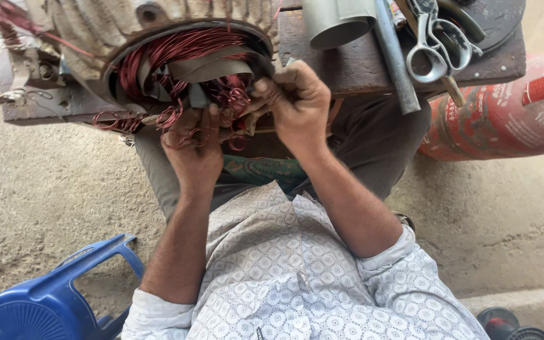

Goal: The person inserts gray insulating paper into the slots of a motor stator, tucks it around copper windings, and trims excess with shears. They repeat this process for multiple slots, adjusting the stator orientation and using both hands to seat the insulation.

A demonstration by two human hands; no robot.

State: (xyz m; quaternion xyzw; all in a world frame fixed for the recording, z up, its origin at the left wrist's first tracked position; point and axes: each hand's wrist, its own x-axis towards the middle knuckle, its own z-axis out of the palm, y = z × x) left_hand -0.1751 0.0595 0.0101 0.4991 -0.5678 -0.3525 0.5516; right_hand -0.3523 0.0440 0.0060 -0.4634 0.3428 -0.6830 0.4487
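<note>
Patterned cotton shirt [297, 277]; both hands [247, 123] grip glossy red wire coils [177, 53].

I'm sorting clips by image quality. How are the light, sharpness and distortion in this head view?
Head view: soft, even daylight with no hard shadows; the hands, left and right, and the red wire are sharp enough; mild glare on the scissors; wide-angle bending toward the edges, as at the blue stool.
</note>
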